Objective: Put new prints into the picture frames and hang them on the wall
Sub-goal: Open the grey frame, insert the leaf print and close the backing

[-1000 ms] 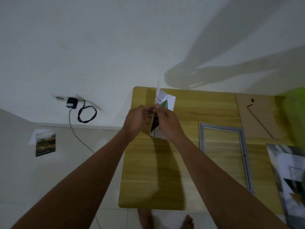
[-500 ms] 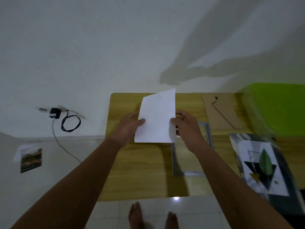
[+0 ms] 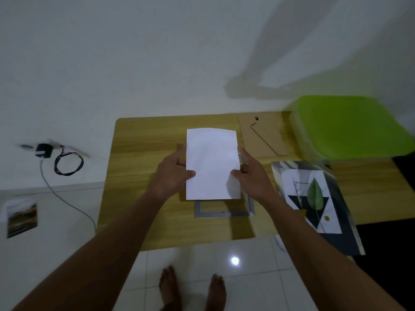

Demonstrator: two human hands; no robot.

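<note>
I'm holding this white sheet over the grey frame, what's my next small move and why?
Probably lower the white sheet flat into the grey frame: your left hand and right hand pinch its side edges, and the frame's lower end shows just beneath it.

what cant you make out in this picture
Head view:
- white sheet: its far side faces away, so any print is hidden.
- grey frame: upper part covered by the sheet.
- photo at far left: motion-blurred, subject unreadable.
- green box: cut by the right edge, contents unseen.
</note>
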